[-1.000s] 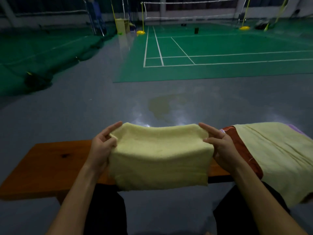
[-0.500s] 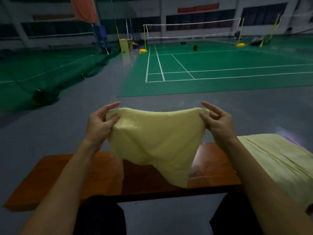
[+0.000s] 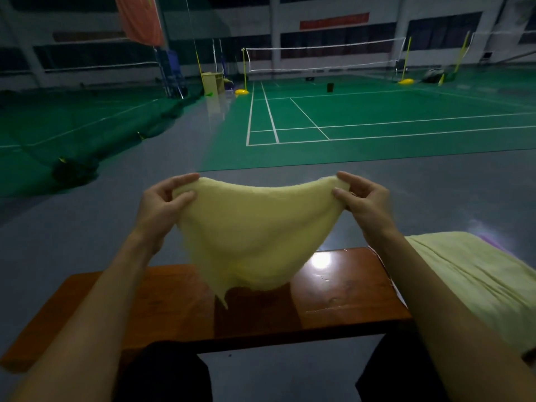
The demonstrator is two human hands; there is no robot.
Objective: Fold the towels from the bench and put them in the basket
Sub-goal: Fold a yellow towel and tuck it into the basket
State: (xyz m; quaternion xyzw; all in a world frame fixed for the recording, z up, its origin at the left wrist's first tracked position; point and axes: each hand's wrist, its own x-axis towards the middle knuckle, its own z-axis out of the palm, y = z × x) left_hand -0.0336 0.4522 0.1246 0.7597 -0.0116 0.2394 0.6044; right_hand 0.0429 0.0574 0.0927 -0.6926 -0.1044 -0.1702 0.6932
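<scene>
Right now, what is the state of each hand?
Left hand: pinches one top corner of the yellow towel.
Right hand: pinches the other top corner.

The tabletop [image 3: 348, 300] is a long plank of glossy orange-brown wood; it runs from 8 o'clock to 3 o'clock across the lower part of the view. A bright spot of light shines on it near the right end. On this right end, at about 4 o'clock, a pale yellow towel [image 3: 464, 274] lies spread and hangs over the near edge. Under the tabletop is a grey floor [image 3: 87, 233].
</scene>
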